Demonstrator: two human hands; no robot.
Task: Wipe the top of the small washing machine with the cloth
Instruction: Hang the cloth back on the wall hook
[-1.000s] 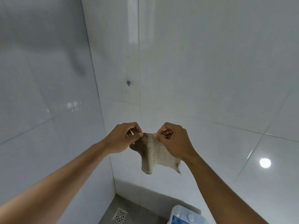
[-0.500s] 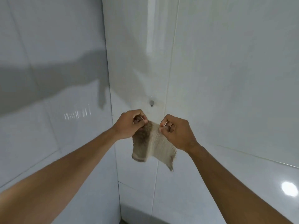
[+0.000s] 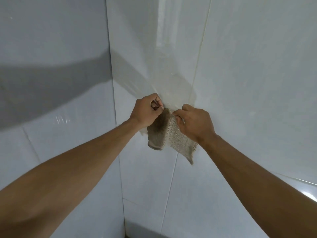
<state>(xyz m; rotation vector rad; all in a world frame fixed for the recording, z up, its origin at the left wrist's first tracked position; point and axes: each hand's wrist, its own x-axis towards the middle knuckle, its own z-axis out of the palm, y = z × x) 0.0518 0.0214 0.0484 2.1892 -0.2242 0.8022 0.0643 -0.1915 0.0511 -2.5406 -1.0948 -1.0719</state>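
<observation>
1. Cloth [image 3: 167,136]: a small beige, coarse-woven piece held up in the air in front of a tiled wall corner [image 3: 118,152], between the two hands. Its upper edge is bunched between the hands; the rest hangs down below them, with a rounded fold at the lower left and a frayed corner pointing down at the lower right.
2. Left hand [image 3: 146,111]: curled into a loose fist, thumb and fingers pinched on the upper left part of the cloth. The cloth hangs just below and to the right of this hand.
3. Right hand [image 3: 194,123]: fingers folded down and clamped on the upper right edge of the cloth. The back of the hand faces the camera, and the cloth drapes below and to the left of it.
4. Hands relative to each other: close together, nearly touching at the cloth's top edge.
5. Forearms: both bare, reaching up from the lower corners of the view.
6. Surroundings: glossy white wall tiles; a dark arm shadow [image 3: 51,83] lies across the left wall.
</observation>
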